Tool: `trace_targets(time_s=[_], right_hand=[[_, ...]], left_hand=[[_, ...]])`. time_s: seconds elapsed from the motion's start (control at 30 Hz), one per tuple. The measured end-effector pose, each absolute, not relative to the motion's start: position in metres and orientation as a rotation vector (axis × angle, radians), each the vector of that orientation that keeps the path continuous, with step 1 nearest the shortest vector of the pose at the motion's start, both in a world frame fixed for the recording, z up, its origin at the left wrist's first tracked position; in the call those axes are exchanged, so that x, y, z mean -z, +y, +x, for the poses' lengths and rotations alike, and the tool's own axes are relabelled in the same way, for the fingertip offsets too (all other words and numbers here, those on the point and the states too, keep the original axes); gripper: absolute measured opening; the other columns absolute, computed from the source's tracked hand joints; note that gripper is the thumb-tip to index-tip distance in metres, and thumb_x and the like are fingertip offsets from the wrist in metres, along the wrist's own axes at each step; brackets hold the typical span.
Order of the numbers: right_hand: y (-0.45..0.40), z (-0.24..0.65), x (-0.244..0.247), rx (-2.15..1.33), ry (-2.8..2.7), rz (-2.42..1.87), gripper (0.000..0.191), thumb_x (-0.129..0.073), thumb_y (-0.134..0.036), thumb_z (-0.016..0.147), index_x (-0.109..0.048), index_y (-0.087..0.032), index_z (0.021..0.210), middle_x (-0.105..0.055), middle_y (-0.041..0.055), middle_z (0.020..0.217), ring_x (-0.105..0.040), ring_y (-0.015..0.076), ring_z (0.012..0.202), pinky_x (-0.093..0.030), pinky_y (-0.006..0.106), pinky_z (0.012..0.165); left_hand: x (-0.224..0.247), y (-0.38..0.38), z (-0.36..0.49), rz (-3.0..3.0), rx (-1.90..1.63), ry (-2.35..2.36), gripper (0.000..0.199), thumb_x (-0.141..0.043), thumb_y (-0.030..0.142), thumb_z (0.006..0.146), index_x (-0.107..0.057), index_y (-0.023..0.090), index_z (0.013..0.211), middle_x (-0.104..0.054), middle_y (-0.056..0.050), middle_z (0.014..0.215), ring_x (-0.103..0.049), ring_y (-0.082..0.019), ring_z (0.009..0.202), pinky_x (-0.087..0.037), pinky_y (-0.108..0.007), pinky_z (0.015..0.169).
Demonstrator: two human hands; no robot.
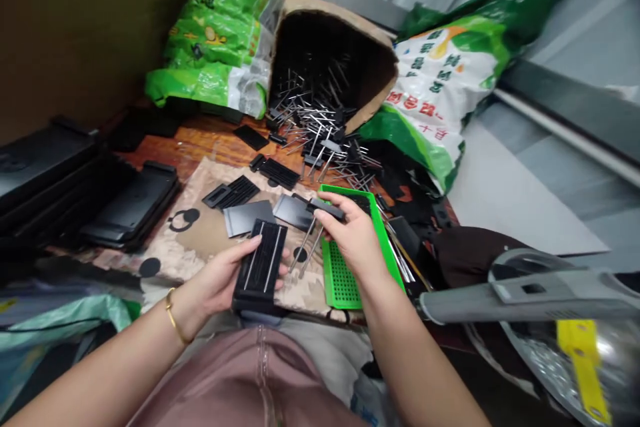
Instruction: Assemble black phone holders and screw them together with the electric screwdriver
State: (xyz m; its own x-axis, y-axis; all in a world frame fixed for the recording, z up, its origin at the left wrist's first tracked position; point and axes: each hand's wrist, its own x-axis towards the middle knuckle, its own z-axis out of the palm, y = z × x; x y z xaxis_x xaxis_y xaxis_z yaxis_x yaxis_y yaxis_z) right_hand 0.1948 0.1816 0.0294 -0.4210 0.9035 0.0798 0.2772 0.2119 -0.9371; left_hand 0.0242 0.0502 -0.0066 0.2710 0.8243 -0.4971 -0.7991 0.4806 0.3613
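My left hand (225,273) is wrapped round a black plastic holder (261,260) with two thin metal rods along its face. Between the thumb and fingers of my right hand (353,233) is a black clip piece (326,209), from which two metal rods point down to the left. Below my right hand stands a green plastic basket (327,280) with a perforated bottom. Flat grey-black plates (249,218) and ribbed black parts (233,192) lie on the cardboard (185,247) just beyond my left hand.
A tipped cardboard box (337,3) spills rod pieces (320,123) across the wooden table. Beside it stand a green bag (220,27) and a white-and-green bag (430,80). Black holders (133,203) are stacked at left; a grey machine arm (525,297) juts in from the right.
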Motion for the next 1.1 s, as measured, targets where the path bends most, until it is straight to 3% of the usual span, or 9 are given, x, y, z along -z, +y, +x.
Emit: trace_targets(time_s=[0.07,0.13,0.27,0.33,0.43,0.63,1.1], right_hand=[[0.179,0.195,-0.023,-1.032,-2.025,-1.128,0.033,-0.064,-0.030,0.076,-0.066,-0.025,0.108,-0.071,0.0032,0.106,-0.064,0.0208,0.095,-0.050,0.039,0.088],[0.177,0.196,-0.020,-0.783,-2.238,-1.121,0.032,-0.060,-0.028,0.080,-0.066,-0.024,0.111,-0.070,0.0058,0.111,-0.063,0.0232,0.101,-0.048,0.042,0.091],[0.176,0.203,-0.026,-0.140,-2.552,-1.026,0.031,-0.054,-0.032,0.087,-0.066,-0.019,0.112,-0.069,0.0113,0.097,-0.063,0.0262,0.090,-0.049,0.043,0.082],[0.177,0.209,-0.036,-0.028,-2.591,-0.987,0.031,-0.051,-0.033,0.089,-0.066,-0.020,0.112,-0.068,0.0110,0.094,-0.063,0.0253,0.086,-0.050,0.041,0.077],[0.176,0.215,-0.052,-0.191,-2.496,-0.990,0.033,-0.048,-0.034,0.090,-0.063,-0.023,0.117,-0.069,0.0087,0.100,-0.064,0.0240,0.091,-0.052,0.039,0.078],[0.152,0.195,-0.049,-0.757,-2.322,-0.844,0.028,-0.053,-0.029,0.087,-0.067,-0.029,0.111,-0.071,0.0023,0.101,-0.066,0.0194,0.093,-0.053,0.036,0.082],[0.143,0.181,-0.019,-0.986,-2.420,-0.842,0.027,-0.051,-0.028,0.088,-0.068,-0.026,0.110,-0.071,0.0038,0.099,-0.064,0.0174,0.092,-0.049,0.034,0.084]], left_hand=[[0.008,0.044,0.018,0.041,-1.106,0.720,0.046,-0.046,0.043,0.091,-0.065,0.005,0.108,-0.072,-0.017,0.094,-0.070,-0.025,0.081,-0.053,-0.038,0.083],[0.008,0.040,0.013,0.051,-1.106,0.766,0.054,-0.041,0.050,0.092,-0.066,0.003,0.107,-0.072,-0.017,0.088,-0.070,-0.023,0.076,-0.054,-0.034,0.076],[0.004,0.035,0.011,0.085,-1.110,0.803,0.057,-0.037,0.050,0.093,-0.066,0.003,0.105,-0.072,-0.018,0.086,-0.069,-0.021,0.072,-0.053,-0.028,0.066],[0.002,0.034,0.010,0.092,-1.130,0.787,0.052,-0.039,0.047,0.094,-0.066,0.004,0.108,-0.072,-0.017,0.090,-0.069,-0.021,0.075,-0.053,-0.030,0.069],[0.002,0.033,0.009,0.098,-1.140,0.791,0.051,-0.041,0.048,0.093,-0.066,0.006,0.109,-0.072,-0.017,0.092,-0.069,-0.023,0.075,-0.054,-0.033,0.073],[0.000,0.031,0.017,0.072,-1.070,0.797,0.054,-0.038,0.050,0.092,-0.067,0.008,0.108,-0.073,-0.016,0.086,-0.069,-0.023,0.066,-0.054,-0.033,0.066],[0.007,0.021,0.028,0.136,-0.974,0.815,0.053,-0.049,0.058,0.085,-0.066,0.014,0.109,-0.072,-0.015,0.099,-0.069,-0.024,0.068,-0.054,-0.035,0.064]])
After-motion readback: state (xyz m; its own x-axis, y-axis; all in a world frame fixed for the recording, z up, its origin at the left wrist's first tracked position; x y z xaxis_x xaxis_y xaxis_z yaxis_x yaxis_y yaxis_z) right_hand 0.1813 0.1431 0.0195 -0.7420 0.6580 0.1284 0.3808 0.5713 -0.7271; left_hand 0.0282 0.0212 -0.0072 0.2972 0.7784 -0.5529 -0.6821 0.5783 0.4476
